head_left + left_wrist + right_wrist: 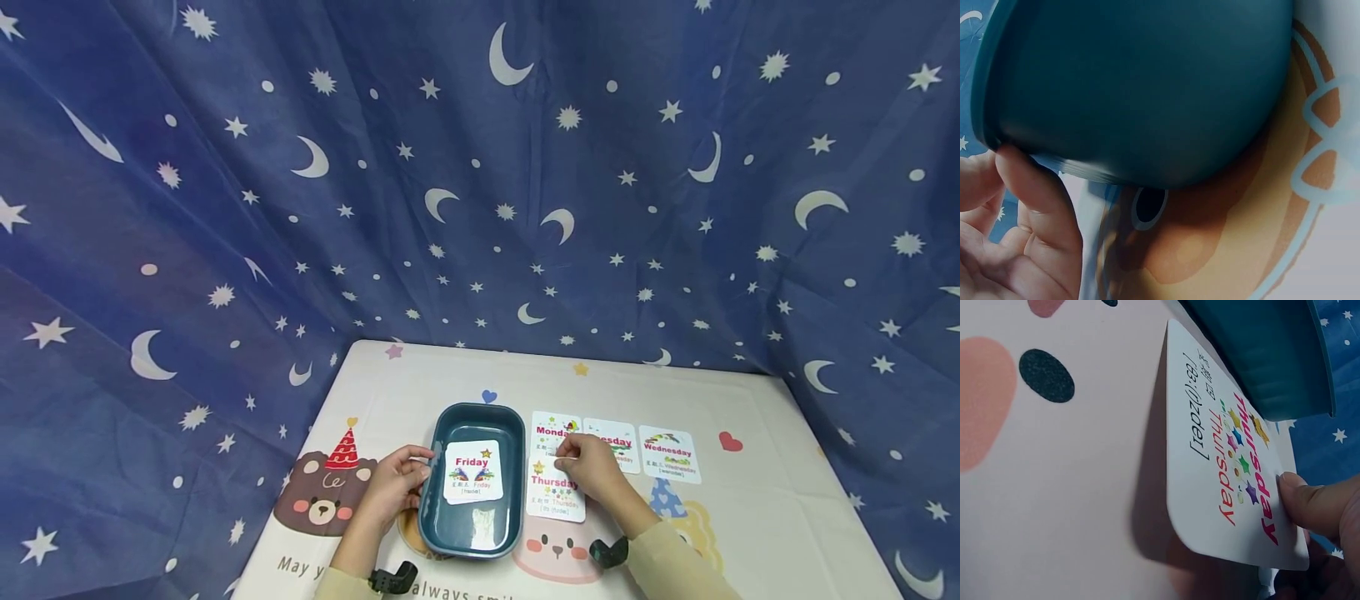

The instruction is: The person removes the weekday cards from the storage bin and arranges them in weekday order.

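Observation:
My right hand (592, 467) pinches the Thursday card (556, 497) by its upper right edge. In the right wrist view, the thumb (1313, 503) lies on the card's printed face, and the card is tilted with a shadow beneath it. The card overlaps the lower part of the Monday card (553, 423). My left hand (393, 483) holds the left rim of a dark teal tray (472, 542), thumb and finger at the edge in the left wrist view. Inside the tray lies the Friday card (472, 473), with another card's edge showing under it.
The Tuesday card (624, 433), partly covered by my right hand, lies beside the Monday card. Farther right is the Wednesday card (670, 455). A white tablecloth (787, 517) printed with cartoon animals covers the table. Behind it hangs a blue curtain (480, 208) with moons and stars.

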### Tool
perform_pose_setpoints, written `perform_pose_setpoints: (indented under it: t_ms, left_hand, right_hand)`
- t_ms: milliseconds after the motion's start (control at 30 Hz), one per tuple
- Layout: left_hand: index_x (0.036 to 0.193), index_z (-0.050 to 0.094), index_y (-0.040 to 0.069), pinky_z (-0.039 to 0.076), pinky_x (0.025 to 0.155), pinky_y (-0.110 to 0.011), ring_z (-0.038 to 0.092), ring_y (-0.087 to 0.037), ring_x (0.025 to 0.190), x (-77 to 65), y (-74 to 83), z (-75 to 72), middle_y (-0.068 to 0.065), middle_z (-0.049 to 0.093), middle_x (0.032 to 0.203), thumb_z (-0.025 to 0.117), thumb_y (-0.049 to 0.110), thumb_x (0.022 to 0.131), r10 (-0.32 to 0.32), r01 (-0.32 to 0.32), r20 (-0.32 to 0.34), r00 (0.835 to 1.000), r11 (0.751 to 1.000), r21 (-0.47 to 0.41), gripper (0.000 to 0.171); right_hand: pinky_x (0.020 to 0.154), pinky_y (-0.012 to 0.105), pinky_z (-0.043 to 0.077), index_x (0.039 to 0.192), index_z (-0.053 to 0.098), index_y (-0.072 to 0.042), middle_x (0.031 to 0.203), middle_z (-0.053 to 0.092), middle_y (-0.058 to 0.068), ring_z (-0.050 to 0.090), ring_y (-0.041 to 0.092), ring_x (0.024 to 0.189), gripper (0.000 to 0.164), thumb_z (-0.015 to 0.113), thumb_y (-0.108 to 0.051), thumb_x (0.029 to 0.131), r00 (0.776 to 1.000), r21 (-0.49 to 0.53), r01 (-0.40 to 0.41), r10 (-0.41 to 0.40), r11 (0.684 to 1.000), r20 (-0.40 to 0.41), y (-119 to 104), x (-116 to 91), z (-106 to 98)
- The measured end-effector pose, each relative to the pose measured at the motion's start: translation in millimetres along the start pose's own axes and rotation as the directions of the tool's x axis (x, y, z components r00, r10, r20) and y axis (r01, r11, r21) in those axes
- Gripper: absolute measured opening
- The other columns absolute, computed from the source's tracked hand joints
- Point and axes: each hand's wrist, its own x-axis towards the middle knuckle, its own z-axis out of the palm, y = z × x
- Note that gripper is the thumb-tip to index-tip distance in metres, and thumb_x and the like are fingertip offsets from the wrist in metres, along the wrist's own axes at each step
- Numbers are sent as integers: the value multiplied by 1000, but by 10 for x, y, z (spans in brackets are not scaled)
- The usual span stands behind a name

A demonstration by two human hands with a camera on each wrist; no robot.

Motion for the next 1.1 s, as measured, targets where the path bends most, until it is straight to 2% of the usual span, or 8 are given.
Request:
perform_pose_setpoints:
  t_ms: [433,867,1100]
  left_hand:
    - [131,67,1,52,52,-25,58,-15,67,-5,3,2,-11,70,93,65,2,102,-2,2,-3,1000,1000,-7,29]
    - [130,69,3,53,53,-25,59,-16,68,10,28,27,-12,70,94,66,3,102,-4,4,-1,1000,1000,-7,29]
    - [131,67,0,52,52,-25,58,-15,65,0,14,16,-12,70,93,65,1,102,-5,5,1,1000,1000,-11,29]
  right_hand:
    - [63,27,42,81,70,-19,80,60,-2,53,15,74,20,89,-10,85,998,-83,48,-52,995,-38,17,-25,64]
    - [65,27,42,80,70,-20,81,58,-1,52,15,77,22,89,-11,86,998,-132,28,-34,991,-44,2,-33,70]
    - [64,25,45,81,71,-19,84,60,-1,55,15,78,22,86,-5,86,999,-83,27,-30,996,-36,-2,-70,61]
